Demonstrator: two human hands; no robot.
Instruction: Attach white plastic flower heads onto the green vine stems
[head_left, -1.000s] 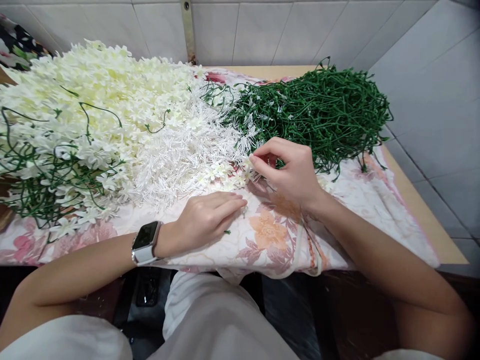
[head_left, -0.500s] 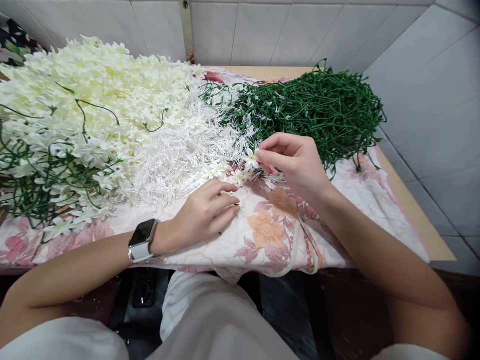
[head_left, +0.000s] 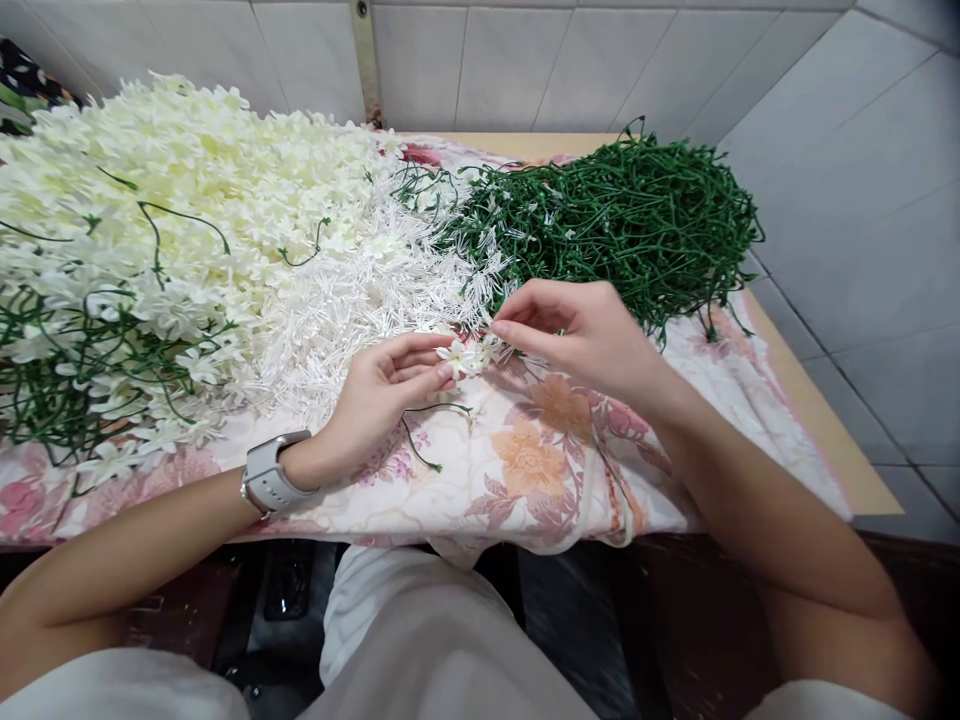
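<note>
I hold a small white artificial flower [head_left: 455, 356] at the tips of my left hand [head_left: 379, 390], pinched between thumb and forefinger. Its petals are thin, pointed and matte, spread like a star. Under it a thin green plastic stem [head_left: 420, 432] hangs from the same hand; it is a curved wire shape whose long axis runs from the flower down and toward me, and its free end lies on the floral cloth [head_left: 540, 470]. The flower head points away from me, toward my right hand [head_left: 585, 335].

My right hand is just beside the flower, on its right. Its thumb and forefinger are closed together in a pinch at the edge of the blossom; I cannot tell if something small is between them.

Behind the flower lies a pile of white plastic stamen pieces [head_left: 360, 300], spiky and fine like needles. Left of the flower and further back is a big heap of cream flower garlands [head_left: 172, 200], soft and ruffled, with green stems mixed in. Behind and right of the flower is a tangled mound of bare green stems [head_left: 637, 220], smooth and wiry.

The cloth is smooth, printed with pink and orange blossoms, and it covers a wooden table [head_left: 825, 420]. On my left wrist is a white smartwatch [head_left: 268, 478].
</note>
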